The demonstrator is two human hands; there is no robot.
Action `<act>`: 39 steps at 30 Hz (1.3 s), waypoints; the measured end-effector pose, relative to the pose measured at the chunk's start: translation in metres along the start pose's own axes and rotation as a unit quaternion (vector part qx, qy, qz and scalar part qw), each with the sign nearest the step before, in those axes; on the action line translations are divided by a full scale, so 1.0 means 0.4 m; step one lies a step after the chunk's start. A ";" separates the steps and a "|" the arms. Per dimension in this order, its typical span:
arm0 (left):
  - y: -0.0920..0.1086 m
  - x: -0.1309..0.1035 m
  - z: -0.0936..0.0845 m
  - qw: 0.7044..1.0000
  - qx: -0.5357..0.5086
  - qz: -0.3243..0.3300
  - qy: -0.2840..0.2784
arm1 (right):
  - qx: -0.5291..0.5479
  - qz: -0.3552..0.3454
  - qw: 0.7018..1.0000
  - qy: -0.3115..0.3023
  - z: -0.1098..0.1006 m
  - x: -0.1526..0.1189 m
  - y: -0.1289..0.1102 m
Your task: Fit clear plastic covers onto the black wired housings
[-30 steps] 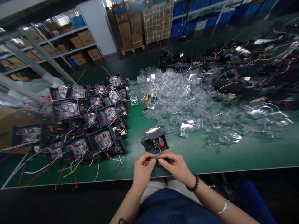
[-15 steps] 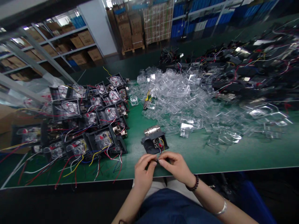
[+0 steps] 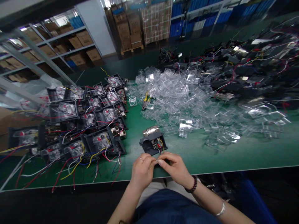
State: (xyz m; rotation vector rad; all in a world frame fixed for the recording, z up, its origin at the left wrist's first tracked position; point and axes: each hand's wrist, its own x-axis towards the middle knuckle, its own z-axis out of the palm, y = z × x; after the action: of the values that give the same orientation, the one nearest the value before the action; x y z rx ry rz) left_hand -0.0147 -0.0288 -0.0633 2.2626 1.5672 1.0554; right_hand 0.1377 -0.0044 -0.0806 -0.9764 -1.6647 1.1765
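Note:
My left hand [image 3: 142, 170] and my right hand [image 3: 177, 168] meet near the table's front edge, fingertips pinched together. Thin wires [image 3: 160, 151] run from a dark grey housing [image 3: 147, 146] down to the fingertips, which cover their ends. That housing lies just beyond my hands, with its inner parts and a yellow wire exposed. A shiny metal valve body [image 3: 151, 131] sticks out on its far side.
Several similar housings [image 3: 100, 140] with trailing wires crowd the left. Clear plastic covers [image 3: 173, 84] are heaped beyond and to the right, with yellow-handled pliers [image 3: 146, 97] at the heap's left edge. Dark wired units [image 3: 247, 68] pile up far right.
My left hand has turned slightly and its fingers have closed in nearer the right fingertips. The right hand keeps its pinch. The housing stays put; the view has shifted a little.

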 end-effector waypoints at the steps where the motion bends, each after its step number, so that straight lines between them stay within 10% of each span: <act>1: 0.009 0.003 -0.005 0.999 -0.025 -0.033 -0.018 | -0.013 -0.011 1.000 0.002 0.002 -0.003 -0.001; 5: 0.029 0.015 -0.023 0.965 -0.144 -0.202 -0.087 | -0.050 -0.086 0.995 0.018 0.010 -0.015 -0.006; 11: 0.016 0.006 -0.019 0.821 -0.378 -0.402 -0.145 | -0.039 -0.065 0.997 0.015 0.005 -0.013 -0.001; 16: 0.027 -0.010 -0.011 0.961 -0.193 -0.199 0.005 | -0.017 -0.016 1.000 0.019 -0.005 -0.003 0.005; 21: 0.014 -0.015 0.001 0.994 -0.091 0.044 0.041 | 0.013 -0.012 1.000 -0.024 -0.009 0.005 0.007; 32: 0.026 0.038 -0.050 0.989 -0.048 -0.069 -0.118 | -0.033 -0.024 0.999 0.012 0.008 -0.009 -0.009; 39: 0.070 0.137 -0.091 0.987 0.051 -0.001 -0.152 | 0.038 0.015 0.997 0.061 -0.001 -0.004 0.004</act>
State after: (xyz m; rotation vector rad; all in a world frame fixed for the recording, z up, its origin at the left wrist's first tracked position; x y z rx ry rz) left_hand -0.0075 -0.0008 0.0020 2.3527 1.5231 0.6017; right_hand 0.1388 -0.0053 -0.0825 -1.0095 -1.5025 1.1679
